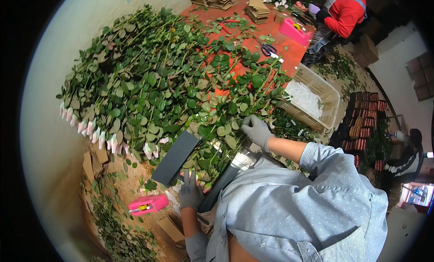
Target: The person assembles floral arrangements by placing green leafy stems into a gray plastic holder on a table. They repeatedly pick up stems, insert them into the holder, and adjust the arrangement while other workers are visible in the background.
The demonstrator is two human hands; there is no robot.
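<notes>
My left hand (191, 193), in a grey glove, has two fingers stretched out beside the flower heads of some leafy roses (212, 156). These roses lie between two dark grey ridged panels (177, 156), and the nearer panel (220, 185) stands against my shirt. On the stem side, my right hand (257, 132), also gloved, is closed with curled fingers at the stems; its fingertips are partly hidden among leaves. A large heap of roses (149, 77) covers the table to the left, pale pink heads in paper sleeves hanging over its edge.
A pink tape dispenser (148, 204) is near my left hand; another pink dispenser (294, 31) sits on the red table (235, 38) by dark scissors (267, 49). At the right stands a plastic crate (332, 97) with white material. A person in red (346, 18) works at the far end.
</notes>
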